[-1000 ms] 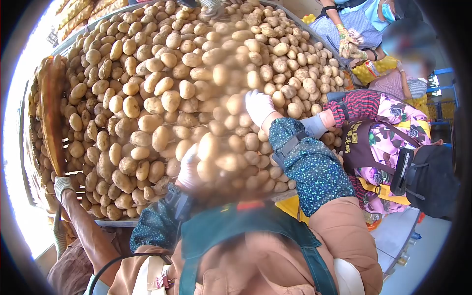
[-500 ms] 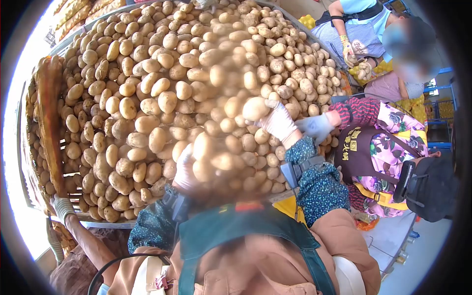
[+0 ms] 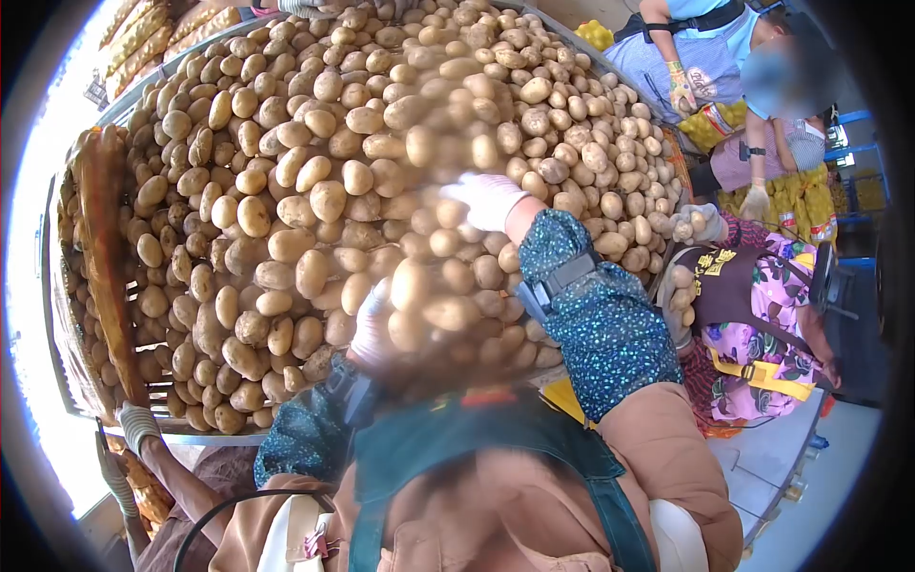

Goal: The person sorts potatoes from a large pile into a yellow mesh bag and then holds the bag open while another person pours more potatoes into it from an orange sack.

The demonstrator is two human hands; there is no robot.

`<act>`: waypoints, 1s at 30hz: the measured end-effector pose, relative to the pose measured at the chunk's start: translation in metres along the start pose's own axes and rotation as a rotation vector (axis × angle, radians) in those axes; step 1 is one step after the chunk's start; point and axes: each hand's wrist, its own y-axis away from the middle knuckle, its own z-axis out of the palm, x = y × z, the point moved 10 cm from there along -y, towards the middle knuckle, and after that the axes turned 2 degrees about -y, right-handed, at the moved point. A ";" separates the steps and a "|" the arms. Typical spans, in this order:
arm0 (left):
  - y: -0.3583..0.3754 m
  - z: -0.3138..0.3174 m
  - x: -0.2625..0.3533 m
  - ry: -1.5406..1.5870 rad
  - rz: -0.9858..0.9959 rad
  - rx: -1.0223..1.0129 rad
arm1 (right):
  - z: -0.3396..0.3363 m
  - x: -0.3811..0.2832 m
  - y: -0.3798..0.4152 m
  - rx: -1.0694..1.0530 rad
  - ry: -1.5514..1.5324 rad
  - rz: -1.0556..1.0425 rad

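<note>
The right hand (image 3: 484, 198) is lying spread, palm down, on the potatoes (image 3: 315, 191) – firm, rounded, likely rolling, each wanting a whole-palm wrap – while the left hand (image 3: 374, 329) is sitting blurred, grip unclear.

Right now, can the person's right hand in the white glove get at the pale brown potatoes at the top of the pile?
Probably yes. The white-gloved right hand already lies palm down on the pale brown potatoes, and nothing stands between it and those just above; the ones near the tray's far rim look too distant.
</note>
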 end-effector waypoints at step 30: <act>-0.023 0.075 -0.075 -0.360 -0.271 -0.041 | 0.127 -0.041 0.288 0.688 -2.611 0.176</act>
